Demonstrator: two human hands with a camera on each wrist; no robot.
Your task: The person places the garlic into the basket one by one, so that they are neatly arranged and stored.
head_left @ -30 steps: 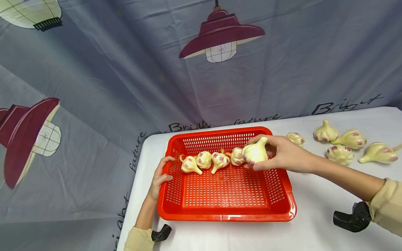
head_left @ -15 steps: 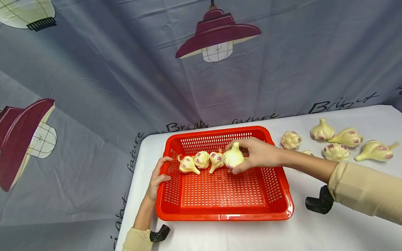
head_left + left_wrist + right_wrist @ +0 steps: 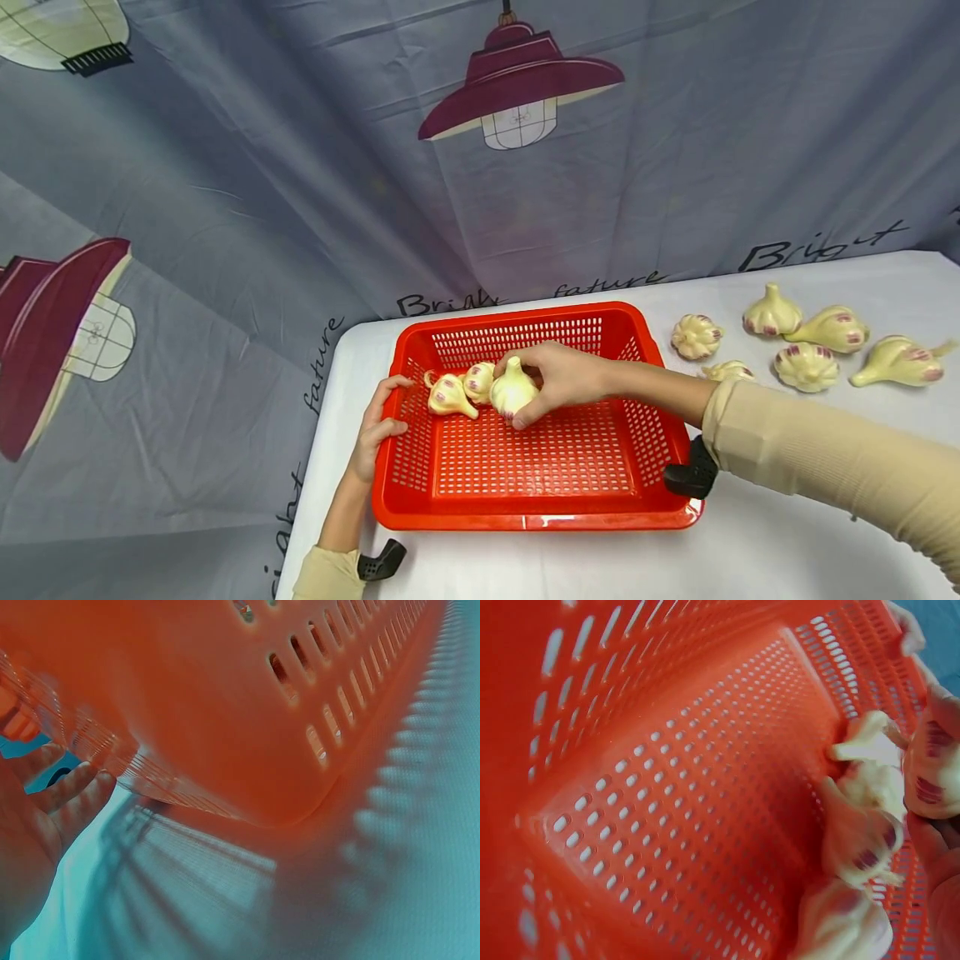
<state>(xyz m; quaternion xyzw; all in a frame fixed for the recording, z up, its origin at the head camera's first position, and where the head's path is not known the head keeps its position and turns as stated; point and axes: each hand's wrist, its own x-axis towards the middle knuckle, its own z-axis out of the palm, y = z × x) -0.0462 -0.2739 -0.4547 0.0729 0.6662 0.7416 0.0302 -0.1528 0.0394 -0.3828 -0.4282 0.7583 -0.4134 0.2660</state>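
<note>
My right hand (image 3: 551,379) pinches a cream garlic bulb (image 3: 513,390), neck up, above a row of bulbs in the red plastic basket (image 3: 540,523). The right wrist view shows this held bulb (image 3: 934,769) at the right edge. Below it, several bulbs lie along the basket floor, among them one with purple patches (image 3: 859,840). In the head view, two resting bulbs are plain, the leftmost one (image 3: 450,395) and its neighbour (image 3: 478,383); my right hand covers the others. My left hand (image 3: 371,433) grips the basket's left rim, some fingers (image 3: 75,799) lying against its outside.
To the basket's right, several garlic bulbs lie on the white table (image 3: 795,467), the nearest being a round bulb (image 3: 696,337). A grey printed curtain (image 3: 360,208) rises behind and to the left. A black wrist device (image 3: 692,475) overhangs the basket's right front corner.
My right hand has carried the garlic bulb leftward over the row, from the basket's right part to left of its middle. My left hand stays on the rim.
</note>
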